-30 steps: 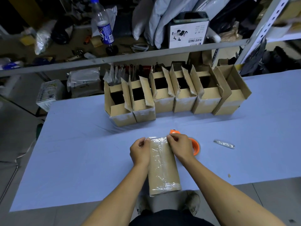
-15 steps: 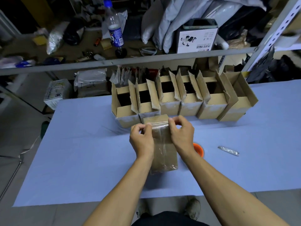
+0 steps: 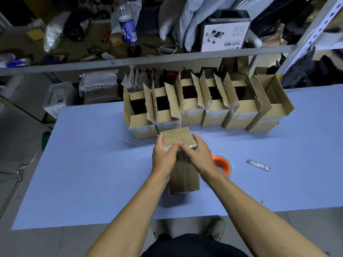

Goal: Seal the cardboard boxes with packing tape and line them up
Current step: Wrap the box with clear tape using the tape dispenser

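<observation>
A taped cardboard box (image 3: pixel 184 179) stands upright on the blue table (image 3: pixel 92 173), in front of a row of several open cardboard boxes (image 3: pixel 204 106). My left hand (image 3: pixel 164 154) grips the box's top left edge, fingers curled over the shiny tape. My right hand (image 3: pixel 197 152) grips the top right edge, its thumb meeting the left thumb at the near top edge. An orange roll of packing tape (image 3: pixel 221 164) lies just right of the box, partly hidden behind my right wrist.
A small silvery strip (image 3: pixel 258 165) lies on the table to the right. Behind the row runs a metal shelf rail (image 3: pixel 148 61) with a plastic bottle (image 3: pixel 127 26), bags and a printed carton. The table's near edge is by my feet.
The box went from lying flat near me to standing upright, farther from me and closer to the row. Both hands shifted from its far end to its top edges.
</observation>
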`<state>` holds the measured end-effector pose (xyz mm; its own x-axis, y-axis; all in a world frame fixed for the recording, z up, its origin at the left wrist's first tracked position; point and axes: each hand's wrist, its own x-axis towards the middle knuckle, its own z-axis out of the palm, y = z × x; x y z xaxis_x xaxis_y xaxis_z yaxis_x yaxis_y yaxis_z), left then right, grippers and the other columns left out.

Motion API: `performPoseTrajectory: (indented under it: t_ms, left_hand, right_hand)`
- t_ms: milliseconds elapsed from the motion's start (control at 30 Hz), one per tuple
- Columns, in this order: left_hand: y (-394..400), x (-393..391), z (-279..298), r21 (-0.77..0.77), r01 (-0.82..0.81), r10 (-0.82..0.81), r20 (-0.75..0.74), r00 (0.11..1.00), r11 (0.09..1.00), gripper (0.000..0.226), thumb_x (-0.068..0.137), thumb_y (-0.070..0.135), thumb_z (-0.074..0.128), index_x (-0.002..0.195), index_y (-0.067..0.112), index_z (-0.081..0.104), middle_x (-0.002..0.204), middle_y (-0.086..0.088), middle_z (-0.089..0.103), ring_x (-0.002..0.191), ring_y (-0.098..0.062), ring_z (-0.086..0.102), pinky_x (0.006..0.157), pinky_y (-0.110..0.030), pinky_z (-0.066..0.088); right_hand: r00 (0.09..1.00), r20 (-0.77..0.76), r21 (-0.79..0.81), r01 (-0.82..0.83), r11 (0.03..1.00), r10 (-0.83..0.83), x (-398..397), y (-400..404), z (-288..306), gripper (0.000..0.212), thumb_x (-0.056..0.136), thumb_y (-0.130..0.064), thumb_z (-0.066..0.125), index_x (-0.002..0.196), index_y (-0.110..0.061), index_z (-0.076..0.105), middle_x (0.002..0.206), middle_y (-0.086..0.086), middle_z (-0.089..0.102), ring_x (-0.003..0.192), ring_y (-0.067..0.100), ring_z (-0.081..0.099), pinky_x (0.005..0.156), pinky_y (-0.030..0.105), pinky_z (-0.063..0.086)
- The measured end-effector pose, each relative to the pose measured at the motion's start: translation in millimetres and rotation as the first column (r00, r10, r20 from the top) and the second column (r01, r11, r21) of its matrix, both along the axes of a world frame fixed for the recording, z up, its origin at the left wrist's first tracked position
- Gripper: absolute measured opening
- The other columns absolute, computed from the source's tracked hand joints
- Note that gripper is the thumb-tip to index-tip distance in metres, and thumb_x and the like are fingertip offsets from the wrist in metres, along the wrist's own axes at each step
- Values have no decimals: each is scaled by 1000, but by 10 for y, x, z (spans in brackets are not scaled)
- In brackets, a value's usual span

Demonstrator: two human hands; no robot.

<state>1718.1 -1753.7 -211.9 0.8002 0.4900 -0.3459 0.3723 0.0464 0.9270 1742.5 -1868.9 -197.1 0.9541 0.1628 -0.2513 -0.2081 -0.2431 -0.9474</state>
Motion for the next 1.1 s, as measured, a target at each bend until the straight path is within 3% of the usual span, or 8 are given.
performPoseTrajectory:
  t_ms: [67, 167, 267, 467, 567, 667, 833, 1100]
  left_hand:
    - [3, 46, 30, -30, -13, 13, -9, 1000, 999, 69, 89, 16, 65, 151, 21, 35, 137, 6, 53, 119, -12, 54, 92, -25, 47]
    - [5, 75, 25, -47, -47, 46, -9, 999, 998, 62, 91, 9, 58, 150, 20, 39, 136, 8, 49, 114, -7, 52, 83, -17, 45]
    - [45, 82, -10, -108, -79, 77, -21, 997, 991, 59, 92, 7, 54, 148, 19, 42, 145, 4, 49, 119, -11, 53, 95, -28, 49]
    - [107, 167, 123, -159, -111, 98, -85, 992, 981, 41, 98, 2, 41, 136, 8, 57, 156, 2, 36, 141, -14, 37, 114, -31, 33]
    - [225, 199, 206, -244, -80, 45, -144, 989, 967, 31, 98, 6, 43, 110, 8, 71, 125, -11, 66, 121, -28, 60, 101, -44, 50]
    - [283, 81, 192, -366, 36, -53, -35, 998, 930, 23, 104, 33, 47, 104, 20, 66, 93, 6, 75, 89, -7, 71, 80, -29, 56]
    - [210, -387, -400, -123, 349, -362, -115, 925, 929, 47, 90, 39, 65, 134, 27, 55, 125, 8, 67, 113, -8, 64, 102, -37, 50]
    - [112, -690, -606, -52, 285, -289, -214, 933, 957, 47, 86, 59, 56, 130, 45, 54, 120, 17, 68, 109, -7, 65, 101, -41, 50]
  right_hand:
    - [1000, -16, -1, -1, 1000, 1, 38, 3, 7, 14, 89, -30, 67, 103, -34, 64, 94, -21, 71, 89, -2, 66, 81, 24, 55]
    - [998, -48, -134, 37, 990, -43, 77, 29, -52, 48, 88, -32, 56, 135, -24, 57, 124, -8, 63, 114, 16, 59, 97, 41, 51]
    - [998, -60, -124, 20, 992, -28, 116, 3, -57, 47, 86, -36, 45, 128, -24, 63, 124, -6, 66, 115, 18, 59, 98, 41, 50]
    - [950, -231, 187, -169, 968, 211, 132, -121, -157, 66, 96, -52, 47, 155, -30, 28, 154, -16, 37, 139, 5, 38, 118, 39, 32]
    - [910, -207, 249, -306, 919, 360, 82, -262, -205, 52, 95, -16, 56, 141, -37, 42, 129, -15, 63, 115, 1, 60, 95, 29, 51]
    - [959, -151, 196, -210, 958, 241, 37, -342, -276, 32, 95, -16, 59, 125, -27, 60, 119, -4, 70, 114, 15, 64, 99, 40, 52]
    - [993, -112, -154, -57, 986, 40, -158, -301, -611, 22, 102, -37, 49, 108, -27, 67, 109, -7, 71, 103, 17, 65, 95, 45, 50]
    - [947, -214, -14, -248, 969, 239, -511, -357, -843, 47, 104, -35, 44, 149, -31, 33, 146, -24, 41, 130, -7, 42, 115, 22, 28]
